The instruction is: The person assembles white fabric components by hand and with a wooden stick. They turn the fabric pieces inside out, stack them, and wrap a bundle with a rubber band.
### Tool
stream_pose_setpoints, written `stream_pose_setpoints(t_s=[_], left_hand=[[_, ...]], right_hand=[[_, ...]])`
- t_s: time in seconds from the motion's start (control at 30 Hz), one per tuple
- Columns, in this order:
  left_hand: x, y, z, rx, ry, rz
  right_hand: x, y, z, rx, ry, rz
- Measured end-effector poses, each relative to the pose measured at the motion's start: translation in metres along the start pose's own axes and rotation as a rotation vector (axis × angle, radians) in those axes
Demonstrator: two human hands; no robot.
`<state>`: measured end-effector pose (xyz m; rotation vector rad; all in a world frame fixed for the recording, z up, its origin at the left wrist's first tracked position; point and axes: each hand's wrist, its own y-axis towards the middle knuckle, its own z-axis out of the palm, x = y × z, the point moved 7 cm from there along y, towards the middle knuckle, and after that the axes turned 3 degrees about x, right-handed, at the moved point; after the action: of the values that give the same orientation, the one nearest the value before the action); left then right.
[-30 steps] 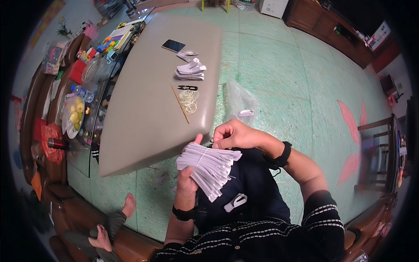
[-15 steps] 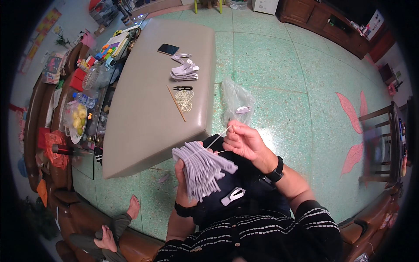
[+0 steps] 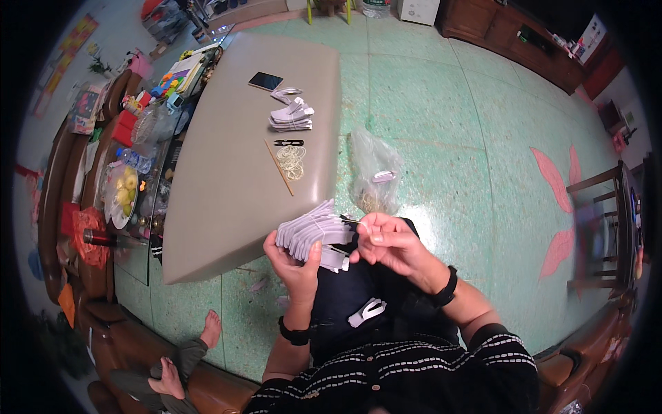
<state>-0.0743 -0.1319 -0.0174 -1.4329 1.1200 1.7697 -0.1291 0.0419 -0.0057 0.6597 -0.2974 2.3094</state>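
Left hand [image 3: 295, 274]: grip closed around the banded bundle [image 3: 310, 231], held above the person's lap near the desk [image 3: 227, 186]. Right hand [image 3: 394, 247], just beside: grip narrow, fingertips pinching a string [image 3: 351, 221] at the bundle. On the desk: phone [image 3: 265, 81], second bundle [image 3: 291, 117], snips [image 3: 288, 143], stick [image 3: 279, 168], coiled cord [image 3: 292, 164].

Around the string [image 3: 290, 161] on the tabletop [image 3: 221, 165] we see, left, a stick [image 3: 279, 168]; behind, snips [image 3: 289, 143], a bundle [image 3: 292, 119] and a phone [image 3: 265, 81]; right, a bag [image 3: 372, 155] on the floor [image 3: 441, 159]; before, strips [image 3: 308, 233] in our left hand [image 3: 298, 270].
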Motion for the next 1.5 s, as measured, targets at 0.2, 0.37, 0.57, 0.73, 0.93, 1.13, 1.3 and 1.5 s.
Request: stream_pose_setpoints(t_s=[0.2, 0.37, 0.57, 0.73, 0.93, 1.13, 1.3, 1.5], left_hand=[[-0.005, 0.004, 0.007, 0.534, -0.159, -0.272], [-0.005, -0.001, 0.023, 0.675, -0.392, -0.538], [0.032, -0.027, 0.034, 0.552, -0.889, -0.825], [0.052, -0.038, 0.04, 0.262, -1.409, -0.856], [0.051, -0.028, 0.043, -0.009, -1.255, -0.737], [0.053, -0.018, 0.024, -0.094, -0.732, -0.564], [0.048, -0.013, 0.016, -0.209, -0.442, -0.437], [0.049, -0.013, 0.012, -0.266, -0.107, -0.304]], right_hand=[[0.058, 0.016, 0.005, -0.229, -1.34, -0.066], [0.033, 0.021, -0.021, -0.279, -0.749, 0.196], [-0.024, 0.02, -0.051, -0.052, 0.023, 0.256], [-0.023, 0.006, -0.038, 0.061, 0.191, -0.013], [-0.022, -0.011, -0.024, -0.003, -0.096, -0.117], [-0.014, -0.016, -0.021, -0.009, -0.419, -0.106], [-0.019, -0.018, -0.029, -0.022, -0.549, -0.153], [-0.018, -0.019, -0.027, -0.021, -0.638, -0.221]])
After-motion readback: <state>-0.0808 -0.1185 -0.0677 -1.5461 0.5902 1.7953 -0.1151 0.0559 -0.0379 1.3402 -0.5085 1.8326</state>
